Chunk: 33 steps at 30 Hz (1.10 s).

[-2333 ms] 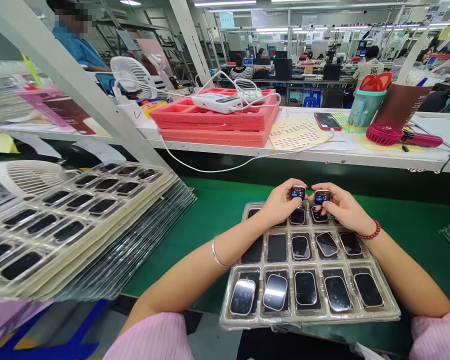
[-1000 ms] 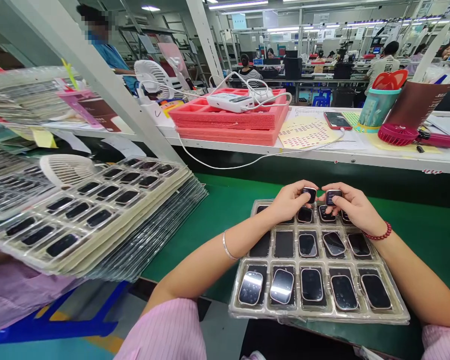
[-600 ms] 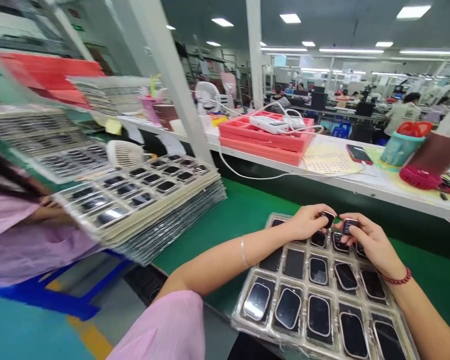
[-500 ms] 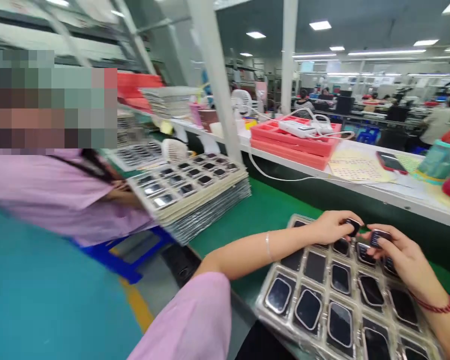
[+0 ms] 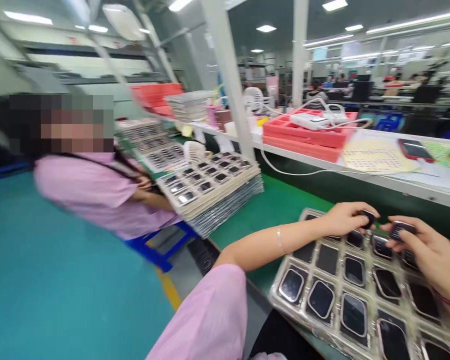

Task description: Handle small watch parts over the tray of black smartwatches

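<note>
My left hand [image 5: 345, 218] pinches a small dark rounded-square watch case [image 5: 368, 218] above the far side of a clear plastic tray [image 5: 311, 321]. To its right, my right hand [image 5: 429, 245] grips another dark watch case [image 5: 402, 231] between thumb and fingers, with pale marks on the face turned toward me. A narrow gap separates the two pieces. Below them, the tray's pockets hold several watch cases [image 5: 354, 314] with silver rims and black faces. One pocket [image 5: 327, 259] in the second row shows only a flat dark bottom. My right fingers hide part of the tray.
Stacked trays [image 5: 225, 197] of similar pieces stand on the green bench [image 5: 277, 195] to the left. A co-worker in a pink top [image 5: 86, 192] sits beyond them. Red trays [image 5: 303, 145] with a white cable, papers and a phone [image 5: 416, 150] lie on the white ledge.
The view has swung left, so everything sits further right and the co-worker shows more fully. Both hands keep hold of their watch cases, nearly in the same place over the tray.
</note>
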Available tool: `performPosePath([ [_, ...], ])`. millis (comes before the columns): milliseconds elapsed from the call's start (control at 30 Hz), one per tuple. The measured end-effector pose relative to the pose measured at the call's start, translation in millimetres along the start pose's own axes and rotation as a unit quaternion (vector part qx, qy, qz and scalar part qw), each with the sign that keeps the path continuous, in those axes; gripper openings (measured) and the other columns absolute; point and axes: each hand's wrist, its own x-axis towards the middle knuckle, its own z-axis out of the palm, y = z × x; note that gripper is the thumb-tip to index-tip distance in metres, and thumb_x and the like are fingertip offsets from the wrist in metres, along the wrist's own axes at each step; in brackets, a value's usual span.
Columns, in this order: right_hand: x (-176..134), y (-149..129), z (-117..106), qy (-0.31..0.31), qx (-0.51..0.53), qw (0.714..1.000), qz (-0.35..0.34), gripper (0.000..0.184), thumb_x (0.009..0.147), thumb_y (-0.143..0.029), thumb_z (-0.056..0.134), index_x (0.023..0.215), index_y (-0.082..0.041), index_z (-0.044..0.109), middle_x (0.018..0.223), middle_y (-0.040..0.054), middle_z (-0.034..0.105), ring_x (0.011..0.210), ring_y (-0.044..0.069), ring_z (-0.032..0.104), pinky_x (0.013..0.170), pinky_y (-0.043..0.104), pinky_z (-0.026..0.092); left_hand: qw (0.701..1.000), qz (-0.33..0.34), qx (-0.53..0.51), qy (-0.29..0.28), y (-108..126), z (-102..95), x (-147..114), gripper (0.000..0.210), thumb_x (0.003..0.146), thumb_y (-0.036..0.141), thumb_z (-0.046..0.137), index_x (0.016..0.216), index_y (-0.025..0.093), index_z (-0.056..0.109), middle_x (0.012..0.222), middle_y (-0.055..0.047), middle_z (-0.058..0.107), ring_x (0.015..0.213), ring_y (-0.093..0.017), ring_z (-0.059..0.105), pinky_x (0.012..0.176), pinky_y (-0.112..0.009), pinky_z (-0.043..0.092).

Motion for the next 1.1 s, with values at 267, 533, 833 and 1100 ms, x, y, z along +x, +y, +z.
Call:
performPosePath([
  [267,4,-22,11,0.003,0.063,0.998,0.023,0.028,0.089,-0.037,0.059,0.111,-0.019,0.061,0.099,0.0086,0.071,0.065,0.014,0.067,0.057,0.027,0.057,1.0,0.006,-0.004,0.012,1,-3.0,1,0.024,0.08,0.016,0.056,0.103,0.014,0.063,0.085,-0.004,0.065,0.079,-0.015,0.063,0.069,-0.026,0.054],
  [533,4,-23,12,-0.029,0.084,0.996,0.008,0.041,0.087,-0.025,0.057,0.127,-0.021,0.053,0.116,0.0109,0.067,0.081,0.016,0.07,0.066,0.029,0.06,0.998,0.008,0.043,0.038,4,-3.9,-1,0.027,0.074,0.016,0.061,0.101,0.014,0.061,0.084,-0.004,0.066,0.075,-0.014,0.061,0.069,-0.026,0.051],
  [833,4,-22,12,-0.048,0.081,0.996,-0.001,0.041,0.087,-0.025,0.056,0.127,-0.021,0.055,0.115,0.0109,0.069,0.082,0.018,0.071,0.066,0.031,0.06,0.999,0.01,0.024,0.024,4,-4.7,-2,0.038,0.073,0.018,0.062,0.111,0.015,0.061,0.088,-0.004,0.064,0.08,-0.015,0.061,0.072,-0.027,0.051],
  [1100,5,-21,12,-0.051,0.089,0.995,0.002,0.043,0.084,-0.021,0.057,0.127,-0.02,0.053,0.116,0.0108,0.069,0.082,0.017,0.071,0.067,0.03,0.06,1.0,0.001,0.018,0.017,4,-4.7,-2,0.045,0.073,0.02,0.065,0.117,0.015,0.06,0.089,-0.003,0.064,0.072,-0.012,0.059,0.072,-0.027,0.051],
])
